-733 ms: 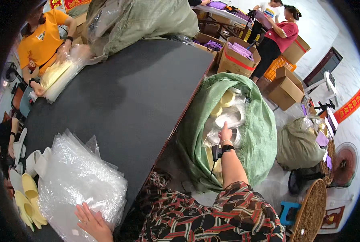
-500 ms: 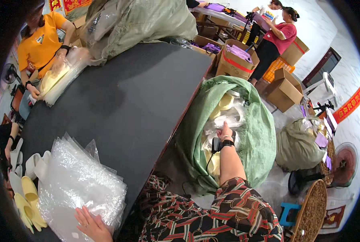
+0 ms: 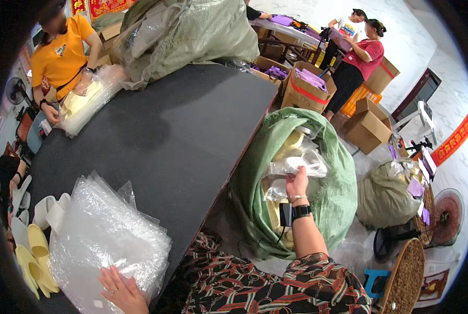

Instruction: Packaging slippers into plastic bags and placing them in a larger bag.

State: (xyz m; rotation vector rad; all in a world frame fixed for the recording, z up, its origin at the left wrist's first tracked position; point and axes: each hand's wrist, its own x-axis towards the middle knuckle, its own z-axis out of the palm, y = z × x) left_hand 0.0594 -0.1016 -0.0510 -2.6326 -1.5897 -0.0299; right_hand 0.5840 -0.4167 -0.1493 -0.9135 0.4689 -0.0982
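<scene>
My left hand lies flat, fingers apart, on a stack of clear plastic bags at the table's near left. Beside that stack are pale yellow slippers and white slippers. On my right, a green woven sack stands with its mouth wide, holding slippers packed in clear plastic. My right hand is over the sack's mouth, its fingers closed on the plastic of bagged white slippers. Part of the grip is hidden behind the hand. Yellow slippers show deeper in the sack.
Across the dark table, a person in an orange shirt handles a bagged yellow slipper. A large full sack rests at the far edge. Cartons, another sack and a fan stand to the right.
My right hand has lifted slightly in the sack, and the bagged white slippers have shifted to the right with it. My left hand remains on the bags.
</scene>
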